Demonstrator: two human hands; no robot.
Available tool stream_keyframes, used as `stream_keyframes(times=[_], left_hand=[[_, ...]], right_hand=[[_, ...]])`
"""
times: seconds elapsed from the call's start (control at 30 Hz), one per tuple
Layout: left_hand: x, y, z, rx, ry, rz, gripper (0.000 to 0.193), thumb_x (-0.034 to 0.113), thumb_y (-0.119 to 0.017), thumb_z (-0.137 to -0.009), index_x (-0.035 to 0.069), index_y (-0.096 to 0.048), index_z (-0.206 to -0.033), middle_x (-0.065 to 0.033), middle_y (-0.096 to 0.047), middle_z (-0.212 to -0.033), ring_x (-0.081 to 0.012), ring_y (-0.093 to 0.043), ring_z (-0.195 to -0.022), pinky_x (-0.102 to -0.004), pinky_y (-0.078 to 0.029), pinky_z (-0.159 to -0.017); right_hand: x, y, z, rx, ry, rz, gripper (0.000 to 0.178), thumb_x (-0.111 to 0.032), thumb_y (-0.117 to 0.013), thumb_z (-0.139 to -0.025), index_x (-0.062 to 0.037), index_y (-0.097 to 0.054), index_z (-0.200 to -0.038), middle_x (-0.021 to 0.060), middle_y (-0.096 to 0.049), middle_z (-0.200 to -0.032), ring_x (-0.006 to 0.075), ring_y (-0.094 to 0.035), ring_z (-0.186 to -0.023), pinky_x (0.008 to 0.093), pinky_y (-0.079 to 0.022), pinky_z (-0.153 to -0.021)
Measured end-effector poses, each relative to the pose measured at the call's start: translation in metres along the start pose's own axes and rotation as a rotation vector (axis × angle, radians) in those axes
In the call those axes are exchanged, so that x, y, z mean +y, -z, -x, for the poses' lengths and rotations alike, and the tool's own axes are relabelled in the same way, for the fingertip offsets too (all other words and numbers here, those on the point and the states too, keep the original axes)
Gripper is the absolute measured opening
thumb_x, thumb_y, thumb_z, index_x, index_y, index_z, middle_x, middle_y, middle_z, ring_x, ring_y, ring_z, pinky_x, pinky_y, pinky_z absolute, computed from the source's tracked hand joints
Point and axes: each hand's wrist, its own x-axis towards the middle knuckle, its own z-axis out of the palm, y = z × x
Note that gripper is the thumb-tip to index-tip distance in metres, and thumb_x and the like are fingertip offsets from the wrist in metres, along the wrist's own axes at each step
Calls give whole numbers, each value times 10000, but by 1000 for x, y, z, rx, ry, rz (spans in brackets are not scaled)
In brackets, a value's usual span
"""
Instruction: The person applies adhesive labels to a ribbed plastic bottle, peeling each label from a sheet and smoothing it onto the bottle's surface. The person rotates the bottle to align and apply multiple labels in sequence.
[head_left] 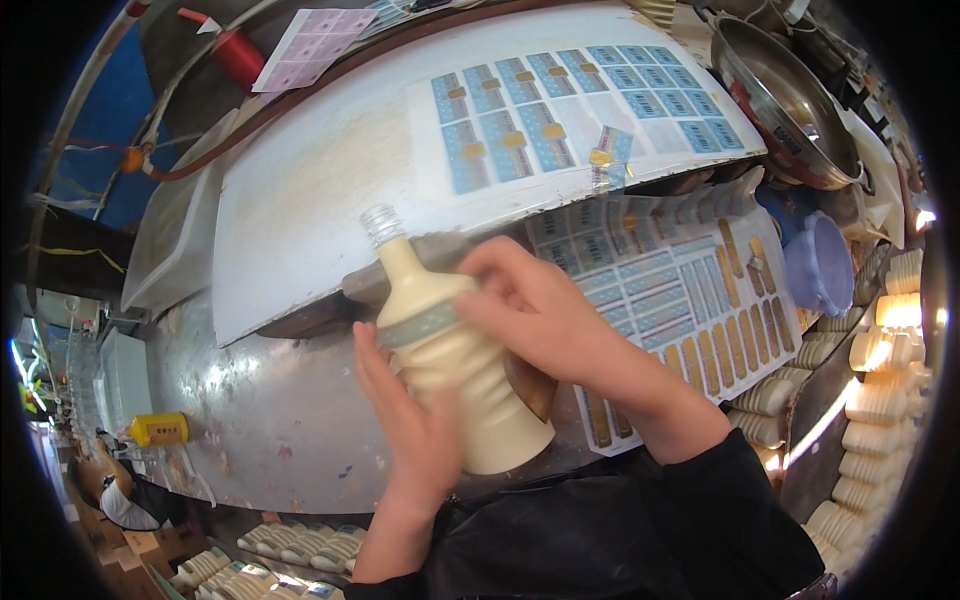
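Observation:
A cream-coloured bottle (500,420) with a clear threaded neck leans in front of me, tilted to the left. A grey-blue patterned label band (425,325) runs across its shoulder. Along the bottle's left side, my left hand (418,435) holds it, fingers stretched up the edge and thumb on the front. My right hand (530,305) presses on the right of the shoulder, at the band's end, with fingers curled in. Both hands are slightly blurred. A brown-gold patch (532,388) shows on the bottle's lower right, under my right forearm.
Sheets of blue labels (510,120) lie on a white board (310,170); another sheet with gold strips (715,350) is right of the bottle. A metal pan (790,90) and purple basin (820,265) stand at right. Cream bottles (880,400) line the right side. A yellow bottle (160,430) lies left.

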Motion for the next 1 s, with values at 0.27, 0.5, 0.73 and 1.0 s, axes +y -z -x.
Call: stream_keyframes(times=[0.27,0.5,0.73,1.0], left_hand=[[14,1,4,-95,-90,-283,976,223,-719,-806,-82,-207,-1578,-303,-184,-1572,-477,-307,-1407,-537,-286,-1181],[16,1,5,-93,-68,-264,974,230,-733,-799,-86,-231,-1571,-293,-188,-1567,-465,-318,-1403,-526,-311,-1171],[15,-1,3,-95,-74,-257,977,219,-739,-792,-85,-234,-1571,-283,-191,-1566,-460,-317,-1403,-523,-309,-1174],[15,-3,5,-65,-79,-229,957,200,-699,-798,-62,-220,-1584,-281,-189,-1567,-457,-328,-1392,-522,-326,-1165]], right_hand=[[-20,-10,-7,106,-20,305,518,-455,-759,-865,-10,-585,-1064,189,-686,-841,358,-690,-794,449,-517,-711],[-7,-13,-10,120,30,290,487,-423,-755,-867,-7,-593,-1060,176,-677,-816,353,-682,-769,446,-513,-700],[-5,-9,-10,92,-6,248,428,-394,-732,-899,-21,-602,-1065,124,-651,-777,276,-656,-729,405,-507,-684],[26,1,-10,-45,-49,-307,208,-188,-584,-1040,-51,-617,-1194,-11,-643,-969,38,-565,-826,215,-474,-726]])
